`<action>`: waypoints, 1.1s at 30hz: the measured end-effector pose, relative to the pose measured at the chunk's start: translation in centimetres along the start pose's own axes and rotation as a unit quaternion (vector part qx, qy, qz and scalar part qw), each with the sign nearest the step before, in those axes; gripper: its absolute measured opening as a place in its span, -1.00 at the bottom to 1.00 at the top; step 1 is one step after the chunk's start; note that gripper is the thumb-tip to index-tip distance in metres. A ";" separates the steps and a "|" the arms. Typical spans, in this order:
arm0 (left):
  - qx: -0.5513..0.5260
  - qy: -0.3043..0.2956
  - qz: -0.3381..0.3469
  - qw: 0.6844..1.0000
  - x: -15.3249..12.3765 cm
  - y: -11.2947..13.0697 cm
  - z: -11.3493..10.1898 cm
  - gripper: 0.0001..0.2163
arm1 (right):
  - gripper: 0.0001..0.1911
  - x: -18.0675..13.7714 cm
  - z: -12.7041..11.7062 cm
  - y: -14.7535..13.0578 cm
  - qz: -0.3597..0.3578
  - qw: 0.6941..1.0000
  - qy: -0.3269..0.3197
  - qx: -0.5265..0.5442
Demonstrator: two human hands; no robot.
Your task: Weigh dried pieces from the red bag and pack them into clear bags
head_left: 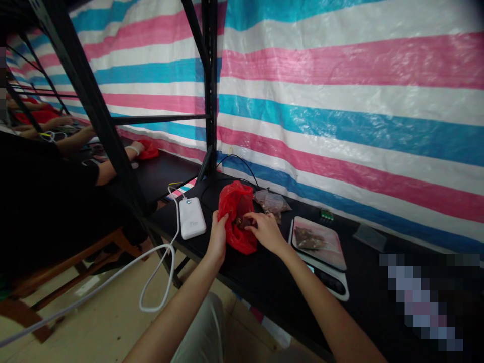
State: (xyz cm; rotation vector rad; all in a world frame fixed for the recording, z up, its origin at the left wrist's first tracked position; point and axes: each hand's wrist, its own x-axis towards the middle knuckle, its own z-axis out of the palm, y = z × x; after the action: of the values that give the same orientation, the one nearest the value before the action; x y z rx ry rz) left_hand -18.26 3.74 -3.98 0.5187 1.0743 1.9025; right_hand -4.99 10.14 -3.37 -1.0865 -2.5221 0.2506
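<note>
reaching into red bag (236,217) near counter (264,282) edge.
left hand (218,234) grips bag rim; right hand (264,229) pinches dark contents; loose grip risks spillage.

No legible text found; faint print on the white power bank (192,217), left of the hands, is unreadable.

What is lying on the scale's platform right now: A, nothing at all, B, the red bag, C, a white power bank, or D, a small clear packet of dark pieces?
D: a clear packet of dark bits lies on the scale, while the red bag sits left of it between the left hand and right hand.
</note>
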 end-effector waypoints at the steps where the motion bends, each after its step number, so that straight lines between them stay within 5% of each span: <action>1: 0.001 -0.002 0.004 1.000 0.0 0.0 0.2 -0.77 | -0.71 0.0 0.1 0.0 0.007 1.000 0.002 0.010; 8: 0.027 0.047 0.033 0.998 0.6 -0.8 -0.6 -0.77 | -0.72 0.1 1.2 1.0 0.038 0.978 0.002 0.203; 11: 0.098 0.094 0.111 0.984 0.0 -0.9 -1.2 -0.68 | -0.69 0.3 1.4 1.0 0.040 0.952 0.026 0.303; 13: 0.178 0.121 0.209 0.954 -1.3 -0.6 -1.3 -0.58 | -0.67 0.3 1.1 1.0 0.039 0.932 0.050 0.357; 18: 0.337 0.155 0.461 0.806 -6.4 0.2 -0.1 -0.40 | -0.60 -1.5 -2.1 2.0 0.056 0.876 0.104 0.467; 22: 0.402 -0.052 0.525 0.749 -7.5 -0.2 2.7 -0.60 | -0.56 -5.1 -6.2 5.2 0.099 0.852 0.169 0.486; 27: 0.428 -0.352 0.427 0.715 -3.4 -3.2 8.5 -0.61 | -0.61 -9.8 -9.5 10.3 0.130 0.849 0.273 0.434; 33: 0.460 -0.483 0.376 0.643 -2.0 -7.6 13.9 -0.51 | -0.60 -12.0 -10.0 12.6 0.170 0.819 0.343 0.427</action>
State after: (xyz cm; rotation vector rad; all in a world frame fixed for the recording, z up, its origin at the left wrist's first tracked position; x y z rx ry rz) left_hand -3.89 10.64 -2.74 2.5484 1.0049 1.0472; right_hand 14.97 10.15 -1.45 -0.9641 -1.3058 0.8205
